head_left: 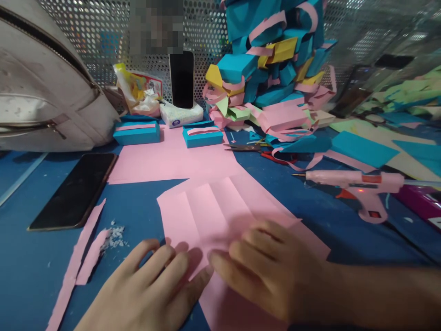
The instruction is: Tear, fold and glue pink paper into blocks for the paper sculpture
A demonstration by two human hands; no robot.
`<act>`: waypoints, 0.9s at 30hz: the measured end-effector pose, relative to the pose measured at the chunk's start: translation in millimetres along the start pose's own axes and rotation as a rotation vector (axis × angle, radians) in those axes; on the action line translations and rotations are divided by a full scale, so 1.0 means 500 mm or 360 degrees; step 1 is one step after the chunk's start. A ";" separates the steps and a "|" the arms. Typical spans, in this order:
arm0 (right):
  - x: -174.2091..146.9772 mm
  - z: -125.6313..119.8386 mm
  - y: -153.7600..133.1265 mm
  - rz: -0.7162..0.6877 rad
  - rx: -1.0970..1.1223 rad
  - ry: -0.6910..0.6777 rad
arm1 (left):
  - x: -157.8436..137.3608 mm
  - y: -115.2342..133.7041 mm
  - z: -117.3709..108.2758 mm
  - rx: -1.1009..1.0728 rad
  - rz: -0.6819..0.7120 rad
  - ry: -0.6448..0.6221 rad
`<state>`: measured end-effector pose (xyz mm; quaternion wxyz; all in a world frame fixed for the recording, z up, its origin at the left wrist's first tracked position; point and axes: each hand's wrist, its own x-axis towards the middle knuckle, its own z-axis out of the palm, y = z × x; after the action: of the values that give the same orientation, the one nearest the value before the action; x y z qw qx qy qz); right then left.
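Note:
A sheet of pink paper (206, 207) with several parallel creases lies in front of me, its far part slightly raised. My left hand (148, 285) rests at its near left edge, fingers bent but apart, the thumb reaching onto the paper. Over the middle of the sheet is my right hand (265, 271), slightly blurred, with its fingers curled in. One of its digits points left and meets my left thumb on the paper. Whatever may be inside the curled fingers is hidden. More pink paper (172, 158) lies flat beyond and under the creased sheet.
Left are a phone (74, 193), torn pink strips (77, 266), white scraps (116, 235) and a backpack (44, 92). Behind stand blue paper boxes (138, 133), a tissue pack (182, 114) and an upright phone (182, 78). Right are scissors (248, 148), a glue gun (354, 179) and a paper-scrap pile (275, 82).

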<state>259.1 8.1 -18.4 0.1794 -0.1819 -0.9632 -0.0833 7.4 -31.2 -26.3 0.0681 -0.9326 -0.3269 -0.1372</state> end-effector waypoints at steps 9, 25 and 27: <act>-0.071 0.001 0.009 0.0242 0.0167 -0.0100 | 0.006 -0.007 0.004 -0.0019 0.0012 -0.0079; -0.142 -0.028 0.039 0.0394 0.0006 -0.0173 | 0.009 -0.011 -0.003 0.0064 0.0063 -0.0109; -0.151 -0.030 0.043 0.0420 -0.0037 -0.0169 | 0.009 -0.014 -0.004 0.0089 0.0082 -0.0132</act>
<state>337.7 0.2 -30.6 0.1354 -0.3132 -0.9380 -0.0604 5.8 -23.4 -22.7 0.0839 -0.9433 -0.3090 -0.0875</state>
